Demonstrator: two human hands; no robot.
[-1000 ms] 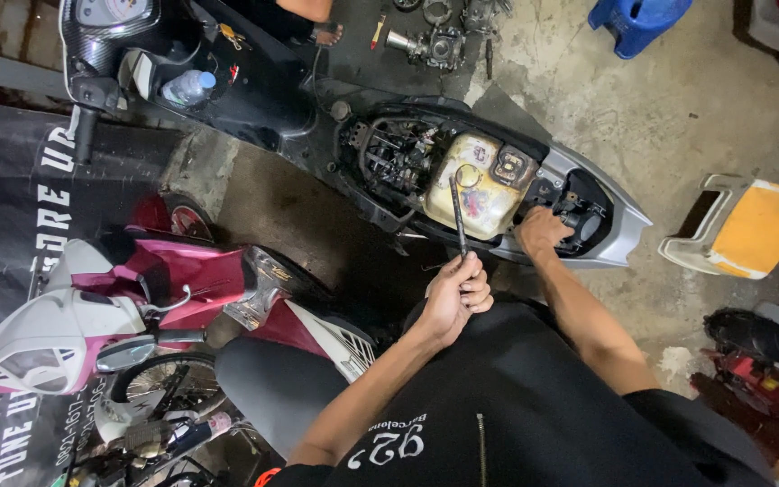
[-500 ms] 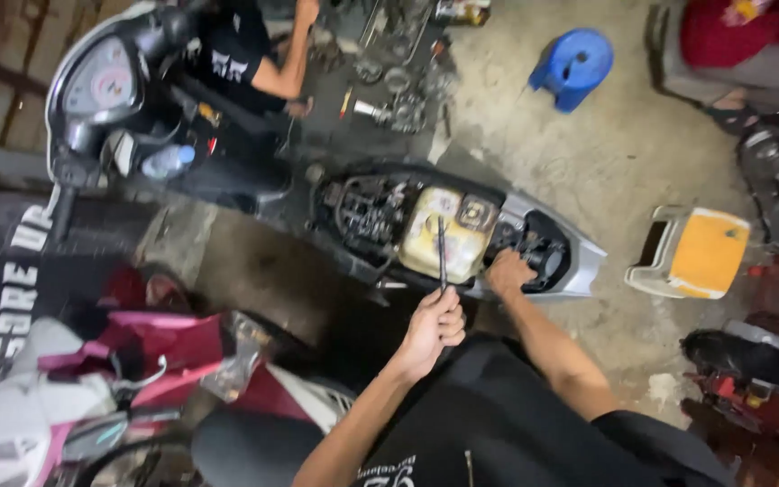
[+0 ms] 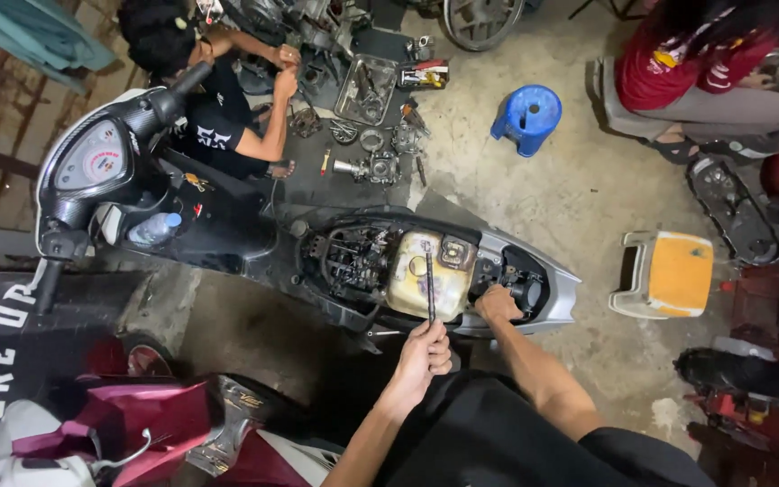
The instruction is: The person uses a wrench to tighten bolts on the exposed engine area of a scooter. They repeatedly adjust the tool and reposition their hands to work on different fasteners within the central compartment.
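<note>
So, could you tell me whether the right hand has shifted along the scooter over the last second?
No. The right hand rests on the scooter frame just behind the yellowish fuel tank, the same spot as earlier; only the camera view has swung.

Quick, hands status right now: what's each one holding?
Left hand: closed around the long metal tool.
Right hand: resting on the scooter frame; grip cannot be told.

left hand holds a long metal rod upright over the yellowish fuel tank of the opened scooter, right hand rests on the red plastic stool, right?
Not quite. The head view shows the right hand resting on the rear frame of the stripped silver scooter, not on a stool; the nearest stool is a yellow-topped plastic stool, untouched. The left hand does hold the long metal rod over the yellowish fuel tank.
</note>
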